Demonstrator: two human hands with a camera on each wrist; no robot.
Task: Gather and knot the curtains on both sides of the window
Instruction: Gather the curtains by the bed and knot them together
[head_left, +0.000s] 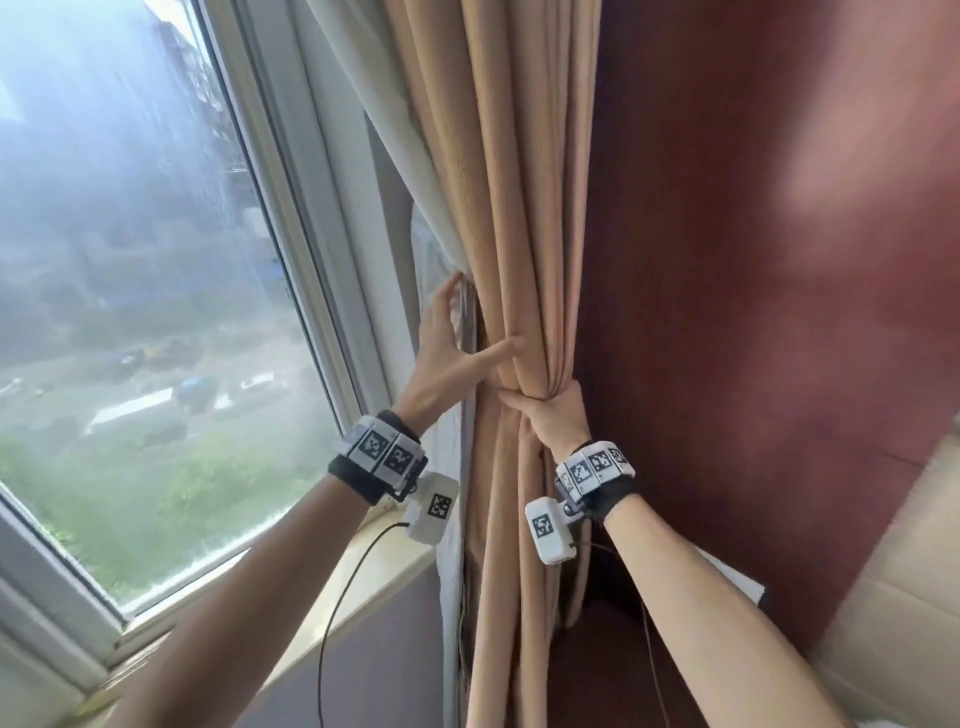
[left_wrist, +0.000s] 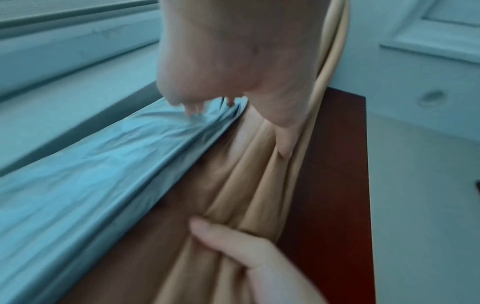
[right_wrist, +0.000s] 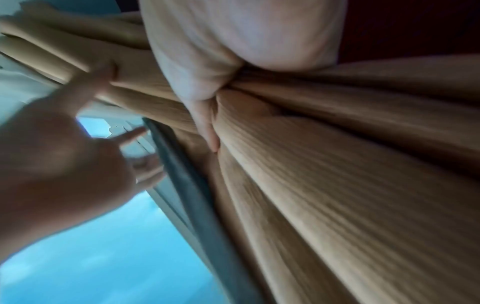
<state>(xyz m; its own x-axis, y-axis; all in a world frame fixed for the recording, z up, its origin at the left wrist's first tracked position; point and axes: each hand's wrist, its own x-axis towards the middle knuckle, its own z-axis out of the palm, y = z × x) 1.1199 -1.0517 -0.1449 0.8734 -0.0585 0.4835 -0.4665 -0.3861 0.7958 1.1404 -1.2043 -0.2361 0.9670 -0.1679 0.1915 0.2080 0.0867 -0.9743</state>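
A beige curtain (head_left: 524, 208) hangs in folds to the right of the window, with a pale lining (head_left: 395, 130) along its window side. My right hand (head_left: 550, 410) grips the gathered folds in a fist at about sill height. Above and to the left, my left hand (head_left: 457, 338) is open with spread fingers; its thumb touches the front folds and its fingertips reach the curtain's window-side edge. The left wrist view shows the lining (left_wrist: 103, 164), the bunched curtain (left_wrist: 246, 185) and my right hand (left_wrist: 233, 246) on it. The right wrist view shows the curtain (right_wrist: 337, 164) squeezed in my right hand (right_wrist: 233, 51).
The window pane (head_left: 130, 260) fills the left, with a pale sill (head_left: 363, 587) below it. A dark red wall panel (head_left: 753, 260) stands right behind the curtain. A thin black cable (head_left: 337, 597) hangs from my left wrist. A beige surface (head_left: 909, 597) lies at the lower right.
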